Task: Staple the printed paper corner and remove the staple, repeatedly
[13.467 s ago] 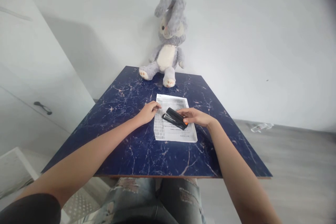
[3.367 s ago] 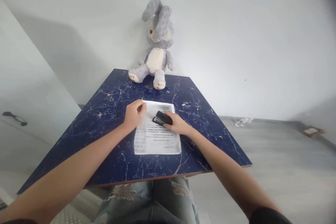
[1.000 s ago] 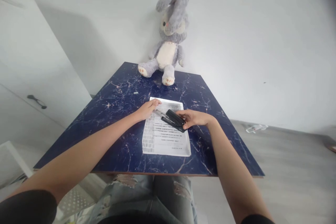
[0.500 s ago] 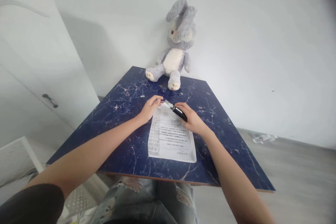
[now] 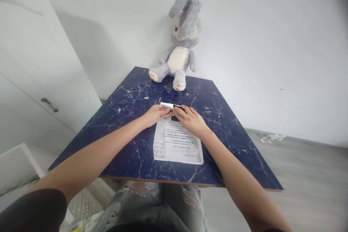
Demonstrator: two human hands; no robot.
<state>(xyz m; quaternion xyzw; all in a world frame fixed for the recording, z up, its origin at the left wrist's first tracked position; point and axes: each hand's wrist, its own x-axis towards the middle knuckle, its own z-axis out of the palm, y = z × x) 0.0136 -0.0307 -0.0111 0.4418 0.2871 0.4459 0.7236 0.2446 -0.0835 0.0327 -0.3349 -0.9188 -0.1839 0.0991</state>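
Printed sheets of paper (image 5: pixel 178 145) lie on the dark blue marbled table (image 5: pixel 130 152). Over their far edge, both hands meet at a black stapler-like tool (image 5: pixel 176 118) with a silvery end. My right hand (image 5: pixel 190 119) is closed around the tool and covers much of it. My left hand (image 5: pixel 156 115) has its fingers pressed together at the silvery end, near the far left corner of the sheets. Exactly how the tool meets the paper is hidden by the fingers.
A grey plush rabbit (image 5: pixel 178 59) sits at the table's far edge against the wall. A small pale piece (image 5: pixel 146 98) lies left of the paper. A white cabinet (image 5: pixel 35 61) stands at left; clear plastic (image 5: pixel 272 137) is on the floor at right.
The hands have come together. The black tool has turned and is now mostly under my right hand. My left fingers have closed at its silvery end. The view has shifted slightly.
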